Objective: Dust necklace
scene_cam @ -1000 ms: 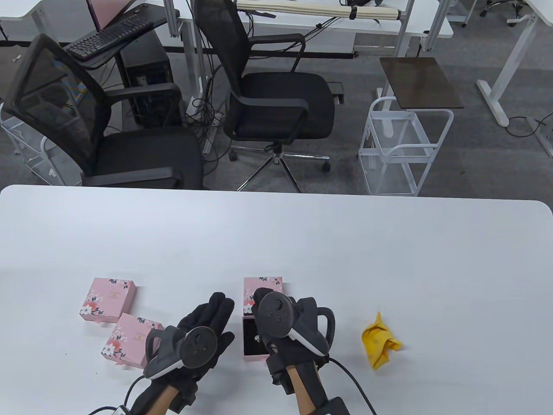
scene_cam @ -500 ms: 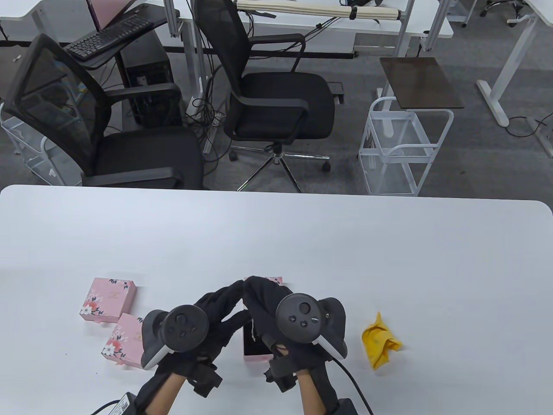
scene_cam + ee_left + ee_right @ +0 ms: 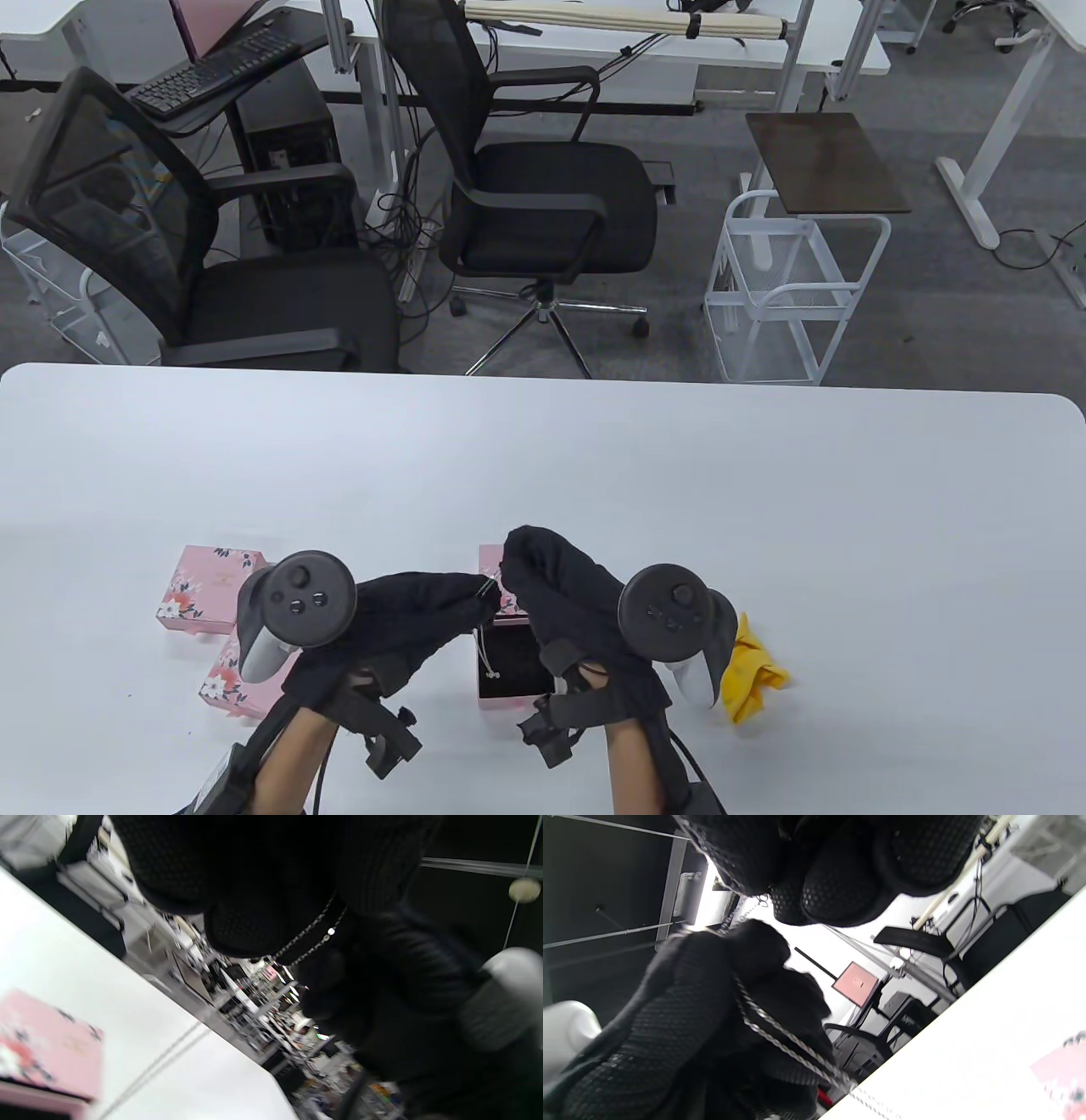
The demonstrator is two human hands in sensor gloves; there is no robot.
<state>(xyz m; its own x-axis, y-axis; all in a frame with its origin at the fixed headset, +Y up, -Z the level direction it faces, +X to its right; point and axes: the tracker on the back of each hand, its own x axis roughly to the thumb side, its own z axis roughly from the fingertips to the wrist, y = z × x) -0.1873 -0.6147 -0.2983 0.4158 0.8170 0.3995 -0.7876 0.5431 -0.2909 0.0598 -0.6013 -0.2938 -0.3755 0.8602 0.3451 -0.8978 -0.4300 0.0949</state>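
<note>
Even, bright overhead light falls across the white counter, leaving only faint, soft shadows under my hands. The table view is sharp, with straight edges bowing slightly toward the corners. My left wrist view is motion-smeared: the pink box at near left is a blur, and my black gloved fingers read nearly featureless. In my right wrist view, a window-bright background blows out behind my dark fingers.

No legible text, not even on the flowered pink boxes.
</note>
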